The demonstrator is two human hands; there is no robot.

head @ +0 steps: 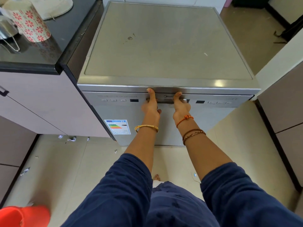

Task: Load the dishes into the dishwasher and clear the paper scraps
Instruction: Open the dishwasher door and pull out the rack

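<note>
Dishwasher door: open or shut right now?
Shut. The door sits flush under the top, no racks showing. Left hand and right hand grip its handle.

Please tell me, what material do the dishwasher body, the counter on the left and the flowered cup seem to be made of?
The silver freestanding dishwasher looks like brushed stainless steel: grey sheen, a bright glare spot on its front edge. The black glossy counter seems polished stone or laminate, since it mirrors the cup; I cannot tell which. The cream cup with red flowers looks like glazed ceramic, possibly coated paper. Both hands grip the door handle.
</note>
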